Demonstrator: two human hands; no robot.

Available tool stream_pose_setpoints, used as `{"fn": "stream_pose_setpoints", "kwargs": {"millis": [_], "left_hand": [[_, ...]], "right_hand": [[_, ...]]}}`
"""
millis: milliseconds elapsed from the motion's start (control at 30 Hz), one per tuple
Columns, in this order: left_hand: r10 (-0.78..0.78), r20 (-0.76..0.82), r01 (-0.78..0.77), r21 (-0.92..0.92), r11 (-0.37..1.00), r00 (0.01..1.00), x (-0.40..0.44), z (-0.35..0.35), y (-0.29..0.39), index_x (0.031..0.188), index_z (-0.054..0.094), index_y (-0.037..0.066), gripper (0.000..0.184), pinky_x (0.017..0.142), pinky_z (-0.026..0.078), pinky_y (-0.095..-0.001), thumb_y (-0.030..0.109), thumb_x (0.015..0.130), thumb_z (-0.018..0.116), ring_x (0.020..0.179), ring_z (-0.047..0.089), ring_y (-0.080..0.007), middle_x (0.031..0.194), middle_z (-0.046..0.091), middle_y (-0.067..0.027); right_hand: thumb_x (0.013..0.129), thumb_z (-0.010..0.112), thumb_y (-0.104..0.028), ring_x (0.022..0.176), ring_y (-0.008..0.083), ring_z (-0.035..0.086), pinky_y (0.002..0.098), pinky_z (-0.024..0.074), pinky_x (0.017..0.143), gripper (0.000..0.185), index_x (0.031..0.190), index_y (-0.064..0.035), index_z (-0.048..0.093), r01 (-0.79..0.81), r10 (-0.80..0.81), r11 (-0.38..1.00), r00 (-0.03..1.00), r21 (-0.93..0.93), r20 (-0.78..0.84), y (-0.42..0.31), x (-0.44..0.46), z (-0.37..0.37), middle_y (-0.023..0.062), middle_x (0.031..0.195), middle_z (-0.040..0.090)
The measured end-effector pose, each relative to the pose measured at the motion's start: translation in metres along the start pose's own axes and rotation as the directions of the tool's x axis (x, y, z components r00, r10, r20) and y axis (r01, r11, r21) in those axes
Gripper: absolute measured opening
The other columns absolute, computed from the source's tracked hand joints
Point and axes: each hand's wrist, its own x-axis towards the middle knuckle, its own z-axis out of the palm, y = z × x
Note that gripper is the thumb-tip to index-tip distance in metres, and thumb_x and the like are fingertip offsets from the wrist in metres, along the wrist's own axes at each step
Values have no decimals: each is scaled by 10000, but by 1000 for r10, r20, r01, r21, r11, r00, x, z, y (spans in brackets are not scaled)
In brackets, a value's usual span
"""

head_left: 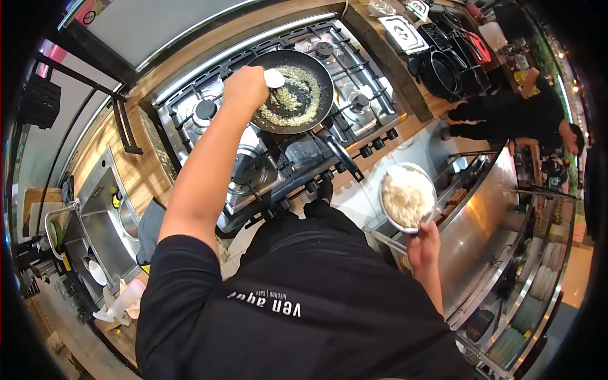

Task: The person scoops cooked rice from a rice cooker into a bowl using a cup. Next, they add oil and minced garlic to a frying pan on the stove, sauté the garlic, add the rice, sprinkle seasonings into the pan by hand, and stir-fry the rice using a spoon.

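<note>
My left hand [246, 88] is closed on a small white utensil [274, 78], whose exact shape I cannot make out. It is above the left side of a black frying pan [324, 77]. Small pale chopped pieces [306, 114] lie in a ring and a central heap inside the pan. The pan rests on the gas stove [304, 152], its black handle pointing down and right. My right hand [423, 248] grips the lower rim of a round bowl [407, 197] filled with whitish food, held off to the right of the stove.
A steel sink [104, 231] is at the left. Black pans [441, 75] and a metal container lid [403, 35] are on the wooden counter, upper right. Another person [538, 114] in dark clothes stands at the far right. A steel counter [478, 231] and plate shelves [525, 310] stand at right.
</note>
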Motion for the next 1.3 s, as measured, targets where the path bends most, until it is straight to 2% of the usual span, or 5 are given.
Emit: {"fn": "stream_pose_setpoints", "kwargs": {"millis": [500,667,900,1033,1300], "left_hand": [[170,-18,-171,-112,979,985,-20,43,51,1037,772,106,194,899,583,-502,204,906,667,989,725,-418,1026,760,-209],[-222,50,220,45,974,974,-46,-8,32,1068,782,75,249,890,582,-483,185,864,690,987,736,-392,1029,765,-213],[-193,60,194,-2,981,979,-66,16,102,1064,779,79,233,914,576,-494,225,895,715,1012,723,-420,1036,754,-242],[-458,-42,460,94,883,888,-59,4,82,1134,768,70,278,908,583,-499,186,892,700,1000,739,-395,1043,769,-217],[-599,121,574,191,796,791,-70,-11,131,1076,796,71,249,920,584,-511,193,889,687,1031,735,-415,1095,761,-239]], "right_hand": [[928,572,-114,1125,267,706,451,618,910,437,1356,-28,584,-140,128,983,986,117,108,-12,72,-1,121,1296,692],[904,617,-96,954,191,725,363,618,751,339,1232,-9,621,-147,136,988,974,45,181,-43,112,-39,98,1166,724],[953,604,-69,914,192,726,371,612,734,31,970,-77,629,-197,224,973,931,-119,290,-85,225,-44,82,1046,741],[926,616,-66,984,175,709,399,619,818,240,1161,-18,627,-166,243,961,889,-222,388,-105,283,-33,93,1095,727],[945,608,0,805,178,697,412,642,741,196,779,-84,544,-226,277,961,802,-161,528,-136,323,17,84,928,706]]}}
